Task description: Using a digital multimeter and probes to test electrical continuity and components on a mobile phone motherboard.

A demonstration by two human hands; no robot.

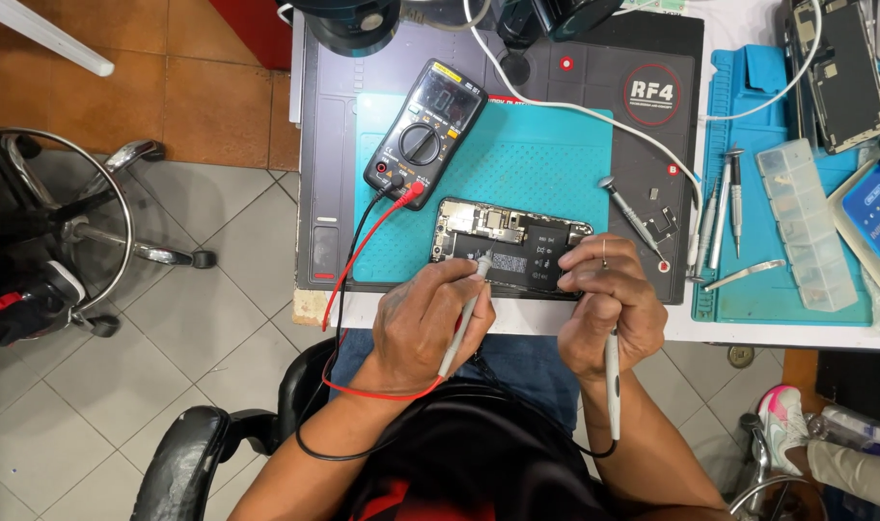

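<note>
An opened phone (510, 239) with its black battery and circuit board exposed lies on a teal mat (536, 164). My left hand (423, 323) grips a grey test probe (467, 307) whose tip touches the phone's inside near the board. My right hand (609, 309) holds a second grey probe (612, 381) and rests on the phone's right half; that probe's tip is hidden under my fingers. A black multimeter (426, 130) sits on the mat behind the phone, with red and black leads (348, 260) running down to my lap.
A screwdriver (631, 217) lies right of the phone on the dark work mat (652, 145). Further right are more screwdrivers (725, 207), tweezers (744, 275), a clear parts box (807, 227) and another opened phone (836, 72). A metal stool (83, 222) stands on the tiled floor at left.
</note>
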